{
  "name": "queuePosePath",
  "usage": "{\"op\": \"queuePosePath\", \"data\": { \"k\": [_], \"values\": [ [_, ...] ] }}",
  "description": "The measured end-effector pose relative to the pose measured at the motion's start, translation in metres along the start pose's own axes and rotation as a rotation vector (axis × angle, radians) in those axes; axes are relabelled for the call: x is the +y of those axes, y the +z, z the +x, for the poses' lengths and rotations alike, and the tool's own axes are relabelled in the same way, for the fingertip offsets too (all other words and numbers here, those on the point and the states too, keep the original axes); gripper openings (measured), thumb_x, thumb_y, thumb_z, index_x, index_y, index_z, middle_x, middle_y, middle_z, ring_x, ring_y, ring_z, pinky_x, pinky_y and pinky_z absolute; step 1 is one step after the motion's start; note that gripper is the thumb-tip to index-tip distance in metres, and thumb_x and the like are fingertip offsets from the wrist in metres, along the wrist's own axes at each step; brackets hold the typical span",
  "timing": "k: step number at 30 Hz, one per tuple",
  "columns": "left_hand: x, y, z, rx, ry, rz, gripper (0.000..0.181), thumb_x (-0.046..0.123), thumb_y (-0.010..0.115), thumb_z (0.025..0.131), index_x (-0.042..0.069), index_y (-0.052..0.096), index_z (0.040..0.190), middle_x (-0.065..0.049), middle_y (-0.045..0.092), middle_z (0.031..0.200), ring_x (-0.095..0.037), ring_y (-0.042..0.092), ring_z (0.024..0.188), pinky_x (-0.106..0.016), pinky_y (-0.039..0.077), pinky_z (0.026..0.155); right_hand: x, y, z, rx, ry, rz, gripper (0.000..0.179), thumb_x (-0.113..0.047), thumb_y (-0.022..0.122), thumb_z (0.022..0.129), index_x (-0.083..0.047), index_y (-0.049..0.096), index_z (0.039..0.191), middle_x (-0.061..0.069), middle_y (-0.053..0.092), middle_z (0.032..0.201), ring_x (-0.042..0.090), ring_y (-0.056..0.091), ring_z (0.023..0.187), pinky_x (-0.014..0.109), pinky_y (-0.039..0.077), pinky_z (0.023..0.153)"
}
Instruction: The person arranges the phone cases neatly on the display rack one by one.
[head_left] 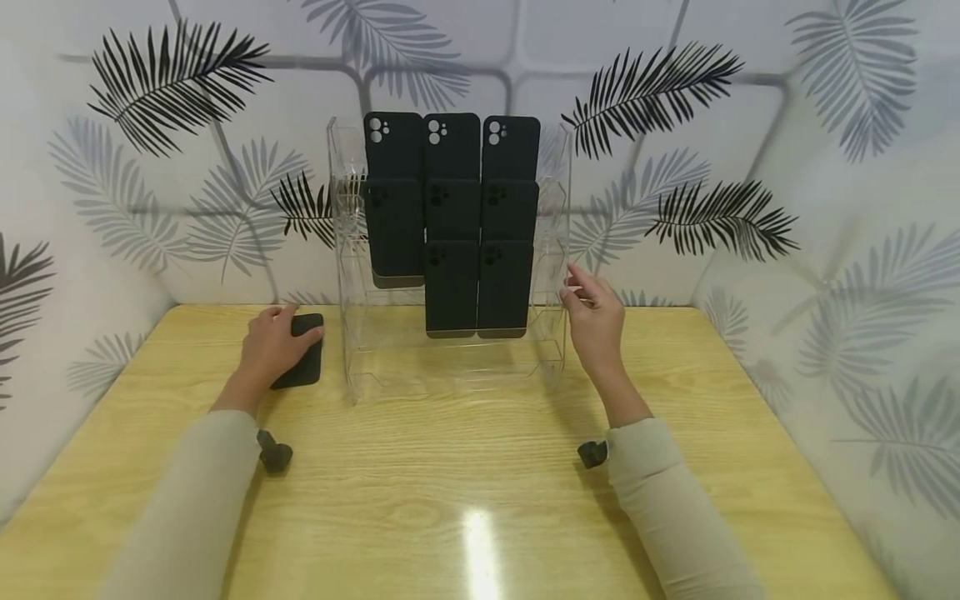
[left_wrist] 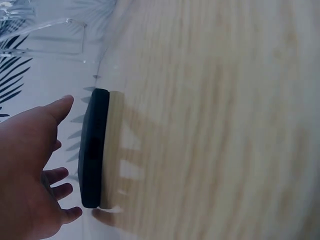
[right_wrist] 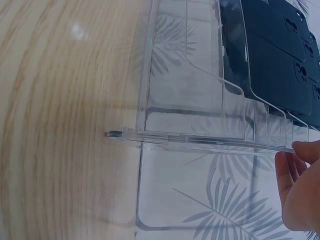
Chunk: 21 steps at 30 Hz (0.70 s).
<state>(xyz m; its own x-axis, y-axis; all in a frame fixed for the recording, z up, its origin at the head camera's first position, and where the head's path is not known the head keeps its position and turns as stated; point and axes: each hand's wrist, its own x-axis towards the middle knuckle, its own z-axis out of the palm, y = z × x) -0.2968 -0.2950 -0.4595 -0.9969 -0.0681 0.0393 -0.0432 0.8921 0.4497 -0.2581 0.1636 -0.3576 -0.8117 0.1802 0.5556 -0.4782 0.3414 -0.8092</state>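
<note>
A clear acrylic display rack stands on the table. Its tiers hold several black phone cases, with two in the lowest row, at the middle and right. Left of the rack, another black phone case lies flat on the table. My left hand is over this case, thumb across its upper part and fingers along the far left side. In the left wrist view, those fingers are spread beside the case's edge. My right hand pinches the rack's right side panel, thumb at its edge and fingers on the outer side.
The wooden table meets a wall with a leaf pattern right behind the rack. A small black wrist device sticks out at the left cuff, and another one at the right cuff.
</note>
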Motion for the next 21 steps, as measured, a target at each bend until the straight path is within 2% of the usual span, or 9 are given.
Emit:
{"op": "queuePosePath", "data": {
  "k": [6, 11, 17, 21],
  "values": [
    [-0.0018, 0.0047, 0.0083, -0.054, -0.025, 0.036, 0.088, 0.062, 0.050, 0.098, 0.003, 0.026, 0.158, -0.036, 0.022, 0.155, -0.061, 0.020, 0.138, -0.077, 0.023, 0.105, -0.0002, 0.0010, 0.0003, 0.010, -0.016, 0.014, 0.036, 0.009, 0.064, 0.092, 0.010, 0.064, 0.128, 0.032, 0.064, 0.108, 0.034, 0.063, 0.091, 0.006, 0.050, 0.074],
    [-0.0035, 0.0043, 0.0085, -0.085, -0.037, 0.070, 0.086, 0.061, 0.050, 0.098, 0.004, 0.026, 0.158, -0.035, 0.024, 0.154, -0.060, 0.023, 0.134, -0.074, 0.025, 0.103, 0.0015, 0.0018, 0.0007, 0.010, -0.015, 0.012, 0.036, 0.010, 0.064, 0.091, 0.009, 0.065, 0.127, 0.032, 0.065, 0.107, 0.033, 0.064, 0.090, 0.007, 0.051, 0.075],
    [-0.0052, 0.0027, 0.0057, -0.112, 0.010, 0.107, 0.082, 0.053, 0.048, 0.098, 0.002, 0.027, 0.158, -0.037, 0.024, 0.153, -0.061, 0.026, 0.132, -0.073, 0.030, 0.103, 0.0017, 0.0019, 0.0013, 0.011, -0.023, 0.008, 0.036, 0.010, 0.064, 0.091, 0.010, 0.065, 0.127, 0.032, 0.065, 0.108, 0.035, 0.064, 0.090, 0.008, 0.051, 0.075],
    [-0.0035, 0.0025, 0.0030, -0.139, 0.021, 0.131, 0.084, 0.056, 0.048, 0.098, 0.002, 0.026, 0.158, -0.039, 0.022, 0.153, -0.063, 0.026, 0.133, -0.073, 0.030, 0.105, 0.0016, 0.0009, 0.0008, 0.012, -0.020, -0.001, 0.035, 0.010, 0.064, 0.091, 0.009, 0.065, 0.127, 0.031, 0.066, 0.107, 0.030, 0.064, 0.088, 0.008, 0.051, 0.074]
  ]
}}
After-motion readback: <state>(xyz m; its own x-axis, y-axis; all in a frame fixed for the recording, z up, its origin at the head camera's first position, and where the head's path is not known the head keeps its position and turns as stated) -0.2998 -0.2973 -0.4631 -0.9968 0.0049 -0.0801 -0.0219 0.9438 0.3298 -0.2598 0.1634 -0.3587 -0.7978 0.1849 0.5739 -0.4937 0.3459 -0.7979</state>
